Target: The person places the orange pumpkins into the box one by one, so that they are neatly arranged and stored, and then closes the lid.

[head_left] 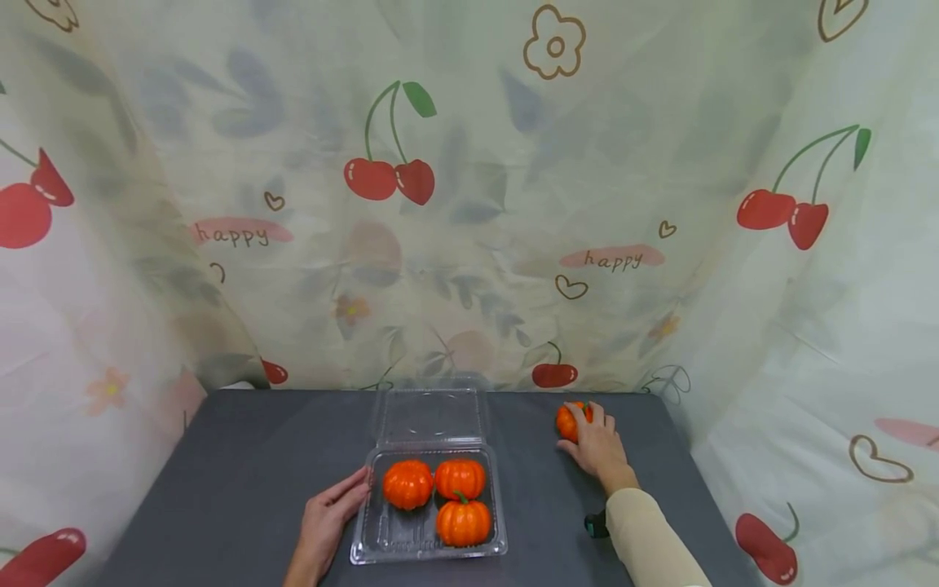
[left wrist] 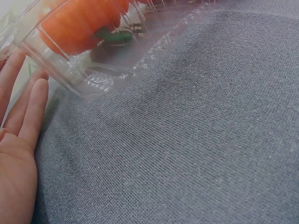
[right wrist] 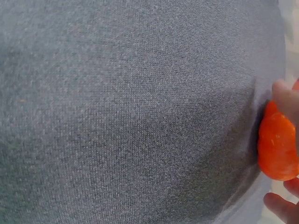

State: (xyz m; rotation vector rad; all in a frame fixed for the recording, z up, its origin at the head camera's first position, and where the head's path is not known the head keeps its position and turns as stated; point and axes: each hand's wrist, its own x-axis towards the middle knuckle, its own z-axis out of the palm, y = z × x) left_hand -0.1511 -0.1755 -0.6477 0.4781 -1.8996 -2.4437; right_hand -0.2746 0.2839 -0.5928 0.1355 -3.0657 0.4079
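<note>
A clear plastic clamshell box [head_left: 370, 545] lies on the dark table with its lid [head_left: 433, 416] folded back. Three small orange toy pumpkins [head_left: 407, 485] sit inside, two at the back and one at the front right. My left hand [head_left: 326, 518] rests against the box's left side, fingers straight; the left wrist view shows its fingers [left wrist: 35, 109] close by the clear wall. At the back right, my right hand [head_left: 597, 444] reaches over another orange pumpkin [head_left: 566, 422]. In the right wrist view its thumb and fingers curve around this pumpkin [right wrist: 275, 147] from both sides.
The table [head_left: 242, 489] has a dark grey woven cover. A pale curtain [head_left: 469, 244] printed with cherries hangs behind it and along both sides. Beneath the right sleeve [head_left: 645, 530] shows a small black device [head_left: 597, 524] at the wrist.
</note>
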